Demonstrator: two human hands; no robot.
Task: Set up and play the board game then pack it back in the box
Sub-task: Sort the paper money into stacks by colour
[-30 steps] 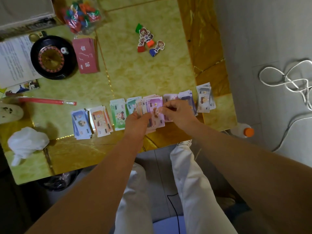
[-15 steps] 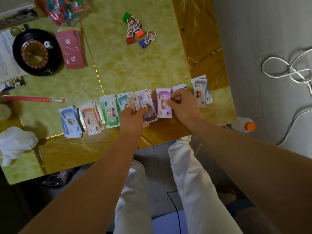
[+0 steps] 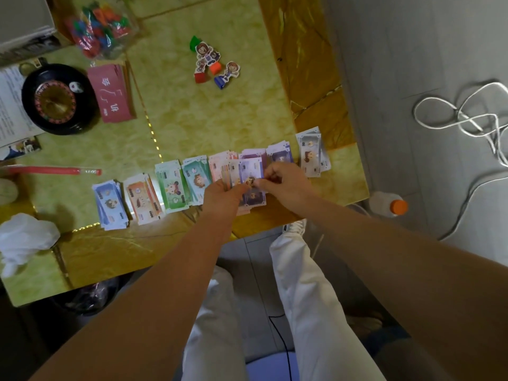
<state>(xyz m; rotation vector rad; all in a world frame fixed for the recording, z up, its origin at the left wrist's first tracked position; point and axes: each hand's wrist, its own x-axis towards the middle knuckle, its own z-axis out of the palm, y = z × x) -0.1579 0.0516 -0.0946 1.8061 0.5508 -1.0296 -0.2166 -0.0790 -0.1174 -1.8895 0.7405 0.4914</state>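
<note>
Several piles of play money lie in a row along the near edge of the yellow table (image 3: 209, 116): blue (image 3: 110, 204), orange (image 3: 141, 198), green (image 3: 172, 188), teal (image 3: 195, 178), pink, purple (image 3: 279, 154) and grey (image 3: 310, 154). My left hand (image 3: 221, 195) grips a fanned stack of mixed notes (image 3: 248, 171) just above the table. My right hand (image 3: 283, 182) pinches the top purple note of that stack. Character pawns (image 3: 213, 64) on coloured bases lie further back.
A black roulette wheel (image 3: 55, 99), a red card deck (image 3: 111, 97), a bag of coloured pieces (image 3: 100, 28), a rule sheet (image 3: 11, 105), a red stick (image 3: 52, 171) and a white tissue (image 3: 26, 239) lie at the left. A bottle (image 3: 387, 206) and white cable (image 3: 467, 119) lie on the floor.
My right hand laid a purple note on the purple pile, then came back to the stack in my left hand and now pinches its top note.
</note>
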